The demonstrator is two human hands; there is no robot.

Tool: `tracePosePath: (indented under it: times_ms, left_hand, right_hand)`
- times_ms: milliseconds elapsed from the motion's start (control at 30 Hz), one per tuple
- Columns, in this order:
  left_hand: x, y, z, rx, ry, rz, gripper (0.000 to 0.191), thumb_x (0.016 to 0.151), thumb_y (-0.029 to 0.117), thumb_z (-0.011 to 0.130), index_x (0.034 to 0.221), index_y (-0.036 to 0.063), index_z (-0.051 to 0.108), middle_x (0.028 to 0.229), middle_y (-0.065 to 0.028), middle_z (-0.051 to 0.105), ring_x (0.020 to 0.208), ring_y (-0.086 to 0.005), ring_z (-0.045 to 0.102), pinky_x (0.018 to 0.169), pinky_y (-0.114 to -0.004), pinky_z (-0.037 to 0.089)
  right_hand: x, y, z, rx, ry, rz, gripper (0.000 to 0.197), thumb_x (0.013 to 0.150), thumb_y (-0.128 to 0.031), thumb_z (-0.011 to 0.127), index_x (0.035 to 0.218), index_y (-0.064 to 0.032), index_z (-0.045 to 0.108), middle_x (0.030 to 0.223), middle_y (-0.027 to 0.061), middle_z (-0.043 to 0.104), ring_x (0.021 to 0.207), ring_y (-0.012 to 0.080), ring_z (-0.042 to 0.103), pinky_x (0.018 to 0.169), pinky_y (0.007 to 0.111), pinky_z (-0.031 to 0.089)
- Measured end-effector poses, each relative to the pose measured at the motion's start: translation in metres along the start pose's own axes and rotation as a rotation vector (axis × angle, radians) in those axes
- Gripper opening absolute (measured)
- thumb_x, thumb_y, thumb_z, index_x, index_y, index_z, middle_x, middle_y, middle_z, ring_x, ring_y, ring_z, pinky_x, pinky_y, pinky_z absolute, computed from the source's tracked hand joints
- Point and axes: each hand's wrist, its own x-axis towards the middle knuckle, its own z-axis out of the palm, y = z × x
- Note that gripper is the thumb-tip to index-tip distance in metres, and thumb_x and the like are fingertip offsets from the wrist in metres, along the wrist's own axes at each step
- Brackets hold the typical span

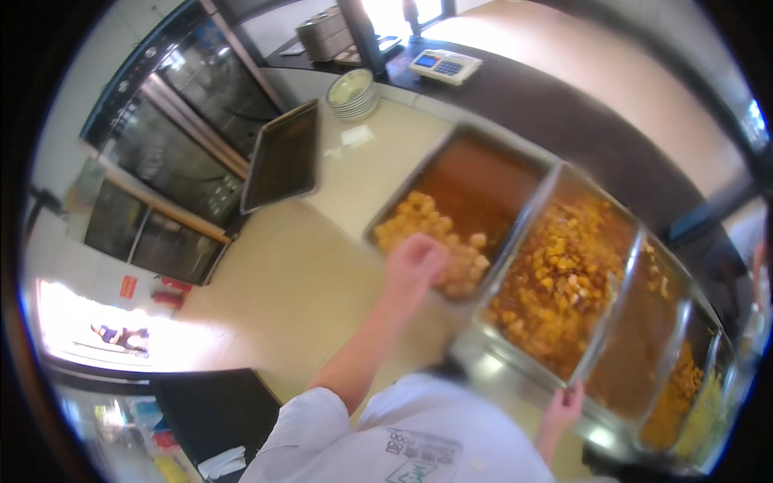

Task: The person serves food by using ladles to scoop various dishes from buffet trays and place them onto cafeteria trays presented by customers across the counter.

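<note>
My left hand point(416, 256), blurred, has its fingers curled over the near end of a metal tray point(392, 208) of brown sauce. Pale round balls point(421, 211) lie clustered around and beneath that hand. Whether anything is pinched in it, I cannot tell. My right hand point(564, 407) is at the front corner where two pans meet. Its fingers are bent at the metal rim, and a grip on something there is not clear. Beside it is a pan of diced orange-brown food point(564, 271) in sauce, with a pale utensil-like shape point(613, 290) along its right side.
Further pans follow on the right, one with brown liquid point(634, 350). A dark flat tray point(284, 157) and stacked bowls point(352, 93) are beyond. A weighing scale point(447, 65) sits on the dark counter point(513, 108). Glass-doored cabinets point(181, 133) line the left; a person point(121, 335) is in the distance.
</note>
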Motion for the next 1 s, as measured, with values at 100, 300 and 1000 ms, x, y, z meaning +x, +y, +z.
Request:
tracePosePath:
  times_ms: [100, 300, 1000]
  left_hand:
    - [0.004, -0.021, -0.064, 0.147, 0.211, -0.117, 0.012, 0.086, 0.013, 0.065, 0.092, 0.0054, 0.057, 0.074, -0.0036, 0.060, 0.060, -0.0110, 0.055, 0.052, -0.023, 0.041]
    - [0.103, -0.060, -0.174, 0.309, 0.472, -0.005, 0.022, 0.084, 0.014, 0.063, 0.102, 0.0042, 0.056, 0.077, -0.0034, 0.060, 0.061, -0.0122, 0.056, 0.054, -0.025, 0.045]
    - [0.494, -0.099, -0.348, 1.620, 0.083, 0.248, 0.027, 0.079, 0.021, 0.062, 0.100, 0.0041, 0.064, 0.104, -0.0168, 0.063, 0.095, -0.0333, 0.058, 0.081, -0.044, 0.048]
  right_hand:
    - [-0.003, -0.023, 0.014, 0.047, 0.057, -0.017, 0.048, 0.084, 0.004, 0.057, 0.131, -0.0044, 0.051, 0.087, 0.0016, 0.056, 0.070, 0.0072, 0.049, 0.059, 0.021, 0.039]
    - [0.005, -0.022, 0.044, -0.015, 0.192, -0.112, 0.045, 0.086, 0.003, 0.055, 0.130, -0.0029, 0.050, 0.090, 0.0041, 0.059, 0.063, 0.0056, 0.047, 0.051, 0.020, 0.036]
    - [-0.051, -0.086, 0.091, 0.436, 0.167, 0.207, 0.035, 0.087, -0.010, 0.053, 0.119, 0.0006, 0.054, 0.082, 0.0078, 0.058, 0.067, 0.0128, 0.052, 0.056, 0.026, 0.044]
